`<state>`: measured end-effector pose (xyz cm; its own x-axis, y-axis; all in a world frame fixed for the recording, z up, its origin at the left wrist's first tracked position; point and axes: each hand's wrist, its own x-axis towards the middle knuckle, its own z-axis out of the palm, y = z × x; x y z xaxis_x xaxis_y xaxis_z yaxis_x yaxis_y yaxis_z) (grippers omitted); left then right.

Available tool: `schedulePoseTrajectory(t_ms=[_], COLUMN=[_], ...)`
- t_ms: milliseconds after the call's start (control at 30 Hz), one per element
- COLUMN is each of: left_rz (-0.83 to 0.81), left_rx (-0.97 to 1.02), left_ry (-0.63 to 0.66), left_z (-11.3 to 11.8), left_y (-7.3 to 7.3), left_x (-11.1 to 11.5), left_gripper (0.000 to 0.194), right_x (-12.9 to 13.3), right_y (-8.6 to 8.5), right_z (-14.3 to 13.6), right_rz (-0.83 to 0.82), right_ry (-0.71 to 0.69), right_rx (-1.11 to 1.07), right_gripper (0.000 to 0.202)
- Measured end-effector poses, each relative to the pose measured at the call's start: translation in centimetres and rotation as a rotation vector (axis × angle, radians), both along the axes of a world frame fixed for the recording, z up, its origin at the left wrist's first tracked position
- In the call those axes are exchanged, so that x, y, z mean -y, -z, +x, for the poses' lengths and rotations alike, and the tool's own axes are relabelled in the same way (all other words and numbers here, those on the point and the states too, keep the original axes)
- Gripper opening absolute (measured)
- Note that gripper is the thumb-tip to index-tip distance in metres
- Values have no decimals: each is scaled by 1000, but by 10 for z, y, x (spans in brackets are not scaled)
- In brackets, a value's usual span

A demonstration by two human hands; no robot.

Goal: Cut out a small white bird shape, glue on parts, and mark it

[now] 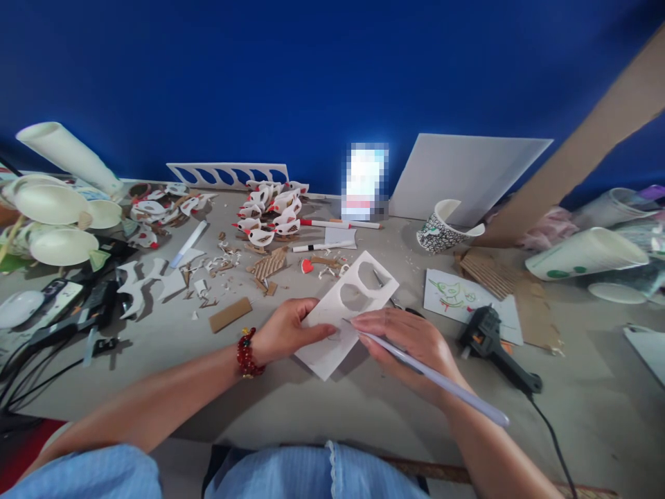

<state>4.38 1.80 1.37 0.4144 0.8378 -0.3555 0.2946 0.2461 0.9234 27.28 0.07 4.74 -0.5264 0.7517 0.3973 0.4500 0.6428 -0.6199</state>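
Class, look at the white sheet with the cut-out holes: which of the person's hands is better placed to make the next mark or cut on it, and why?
The right hand, probably: it grips the pen-like tool with its tip on the white sheet. The left hand lies flat, pinning the sheet's edge.

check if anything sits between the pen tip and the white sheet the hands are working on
Nothing visible does. The right hand holds the pen with its tip already on the white sheet, and the left hand pins the sheet's left edge to the table. The glue gun lies apart on the right.
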Motion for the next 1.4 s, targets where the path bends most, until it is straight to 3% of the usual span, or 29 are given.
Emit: schedulePoseTrajectory(t_ms=[867, 1033, 1233, 1400], left_rz=[124, 52, -57, 3], left_rx=[-16, 142, 523, 388], left_ry=[44, 51, -106, -96], left_z=[1, -4, -11, 2], left_y=[2, -5, 7, 6], left_x=[4, -1, 4, 12], left_gripper=[28, 36, 46, 45], right_x=[2, 2, 2, 8], right_y=[7, 8, 8, 10], right_z=[-7, -3, -1, -6], right_rz=[41, 72, 38, 65], right_ry=[18, 67, 252, 301], right_rx=[71, 30, -64, -66], right_gripper=[19, 19, 16, 19])
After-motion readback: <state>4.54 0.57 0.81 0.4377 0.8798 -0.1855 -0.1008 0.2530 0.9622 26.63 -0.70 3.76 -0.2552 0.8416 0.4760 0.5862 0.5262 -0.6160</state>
